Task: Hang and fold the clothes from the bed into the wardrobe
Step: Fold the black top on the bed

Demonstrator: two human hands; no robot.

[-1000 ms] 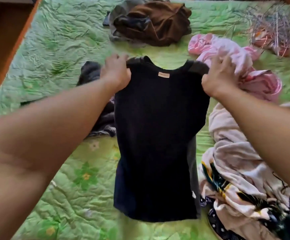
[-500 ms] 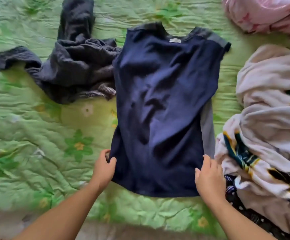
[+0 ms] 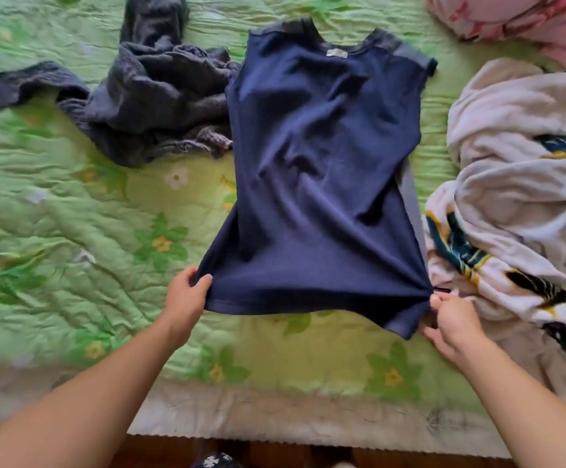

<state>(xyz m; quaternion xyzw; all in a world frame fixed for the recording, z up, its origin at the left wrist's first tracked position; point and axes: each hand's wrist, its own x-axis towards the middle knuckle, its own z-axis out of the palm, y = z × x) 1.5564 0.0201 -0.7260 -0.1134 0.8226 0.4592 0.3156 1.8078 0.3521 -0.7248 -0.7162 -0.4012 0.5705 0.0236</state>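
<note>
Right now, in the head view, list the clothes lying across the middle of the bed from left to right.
crumpled dark grey knit garment → navy top → pale patterned fabric

The navy top (image 3: 322, 184) is showing as smooth, matt jersey cloth, creasing softly, with duller grey panels (image 3: 406, 57) of thinner fabric at its shoulder and side. Beside it the grey garment (image 3: 153, 96) is looking coarse and ribbed, a rough knit fraying at one edge. The green bedspread (image 3: 72, 231) is lying quilted and crinkled, its printed cloth catching a faint sheen. On the right the cream blanket (image 3: 518, 163) is looking thick, fuzzy and matt, and the pink cloth (image 3: 528, 25) is looking soft. Below the bed's edge brown wood (image 3: 275, 450) is showing, too blurred to judge its finish.
</note>
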